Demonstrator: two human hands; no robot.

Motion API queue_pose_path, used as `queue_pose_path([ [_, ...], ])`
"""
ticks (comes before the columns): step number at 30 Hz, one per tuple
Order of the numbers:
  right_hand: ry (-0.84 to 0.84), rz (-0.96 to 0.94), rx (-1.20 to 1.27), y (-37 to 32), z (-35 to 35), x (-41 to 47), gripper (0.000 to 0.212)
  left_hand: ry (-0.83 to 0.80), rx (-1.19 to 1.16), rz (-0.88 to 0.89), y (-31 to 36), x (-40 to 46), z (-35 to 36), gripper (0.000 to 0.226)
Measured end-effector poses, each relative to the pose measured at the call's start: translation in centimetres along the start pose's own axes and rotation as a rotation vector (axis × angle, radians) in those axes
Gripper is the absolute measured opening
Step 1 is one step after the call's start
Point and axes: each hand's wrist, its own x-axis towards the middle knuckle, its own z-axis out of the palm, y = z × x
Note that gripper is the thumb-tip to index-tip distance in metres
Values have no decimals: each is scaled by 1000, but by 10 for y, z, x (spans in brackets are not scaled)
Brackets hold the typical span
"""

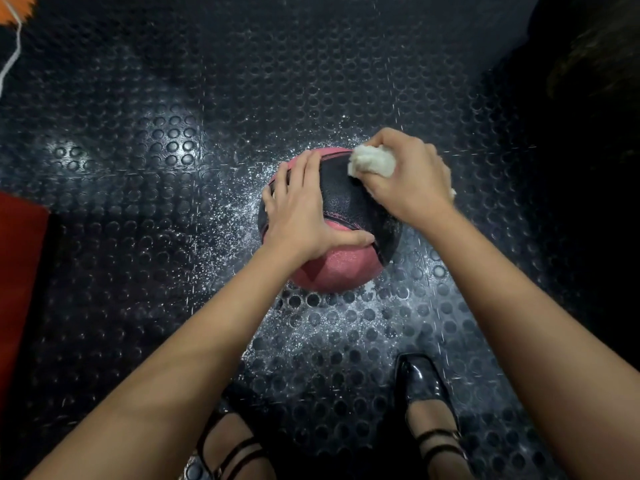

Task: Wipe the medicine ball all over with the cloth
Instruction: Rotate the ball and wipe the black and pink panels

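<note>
One medicine ball [341,216], pink and black, lies under both hands. One white cloth [372,163] is bunched in the right hand [407,178]. Two hands in all; the left hand [301,209] lies flat on the ball. Two black strapped shoes, one [424,386] below the right hand, the other [221,452] below the left. One red mat edge [20,271] far left of the left hand

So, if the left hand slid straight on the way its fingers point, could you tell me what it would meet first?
The left hand lies flat on the medicine ball, fingers pointing up-frame. Beyond the ball's far edge, only the studded floor mat shows; the way looks free, though depth is unclear.
</note>
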Motion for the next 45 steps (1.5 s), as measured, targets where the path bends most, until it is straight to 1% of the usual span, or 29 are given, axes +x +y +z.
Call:
queue_pose_path([
  [3,-45,-133,-71,-17,10,-3,21,31,-33,2,-4,-3,-1,138],
  [4,-47,-140,-63,-17,10,-3,21,34,-47,7,-6,-4,-2,136],
  [9,3,14,62,12,2,-7,19,3,-47,-30,-8,-2,-4,138],
  [10,6,21,63,13,3,-7,18,-6,-41,-19,-8,-3,-4,138],
  [12,5,22,62,12,4,-3,18,-38,-33,63,-12,-3,-8,140],
  [14,2,19,70,9,3,1,18,-106,-12,127,-18,-3,-15,146],
  [16,1,-4,40,-1,4,3,19,-140,-9,119,-21,-2,-20,145],
  [20,-23,-213,-156,-29,14,-4,19,-106,-9,83,-13,0,-15,142],
  [22,-20,-167,-126,-18,10,-4,21,-90,-20,73,-11,-1,-12,140],
  [25,21,-26,-24,12,-2,-8,23,-76,-27,93,-12,0,-12,139],
  [26,40,-20,-22,13,-1,-10,23,-77,-22,83,-11,1,-12,139],
  [28,50,-100,-71,-1,6,-9,22,-79,-24,61,-7,2,-9,141],
  [30,12,-213,-131,-19,14,-9,22,-74,-30,38,-7,4,-9,142],
  [31,6,-236,-142,-21,16,-8,22,-66,-35,34,-9,5,-9,142],
  [33,14,-205,-93,-11,13,-9,21,-53,-64,37,-14,4,-11,139],
  [35,26,-131,-33,5,7,-14,22,-58,-72,38,-15,4,-13,137],
  [37,60,-94,-31,5,5,-18,23,-61,-59,33,-11,5,-11,137],
  [38,70,-122,-54,-2,7,-19,23,-57,-59,32,-10,6,-10,136],
  [41,35,-289,-136,-22,17,-22,25,-47,-98,10,-9,10,-9,130],
  [43,26,-286,-117,-17,16,-22,24,-55,-100,5,-11,10,-11,132],
  [45,41,-220,-75,0,11,-27,26,-56,-93,20,-12,9,-12,135],
])
